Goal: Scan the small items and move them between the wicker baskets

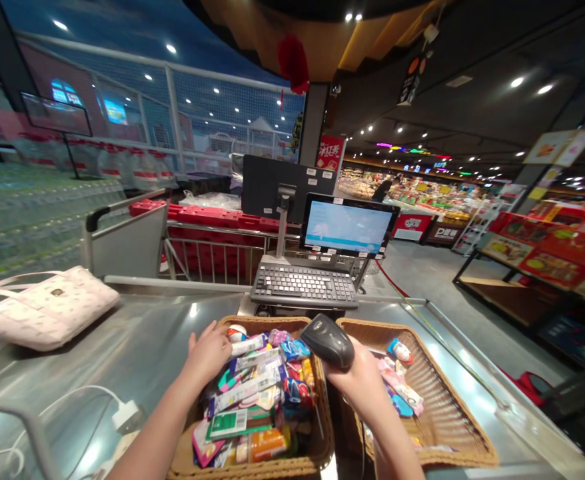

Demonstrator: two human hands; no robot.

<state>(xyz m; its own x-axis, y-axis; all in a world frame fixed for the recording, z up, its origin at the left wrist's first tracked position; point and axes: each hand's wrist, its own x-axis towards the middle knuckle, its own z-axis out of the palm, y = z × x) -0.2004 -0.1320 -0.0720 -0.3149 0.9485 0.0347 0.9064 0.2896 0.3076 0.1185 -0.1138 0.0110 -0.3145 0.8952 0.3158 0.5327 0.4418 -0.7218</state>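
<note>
My right hand [360, 380] grips a dark handheld barcode scanner [328, 341], held above the gap between two wicker baskets. My left hand [207, 357] reaches into the left wicker basket [302, 460], which is full of several small packaged goods [260, 393]. Its fingers curl down among the packages, and what they hold, if anything, is hidden. The right wicker basket [447, 413] holds only a few small packets [397, 383] near its left side.
Both baskets sit on a steel checkout counter [137, 347]. Behind them stand a keyboard [305, 285] and a touchscreen monitor [348, 227]. A pale pink handbag [42, 308] lies at the left. A white charger and cable [122, 413] lie at the front left. Store shelves [547, 260] stand at the right.
</note>
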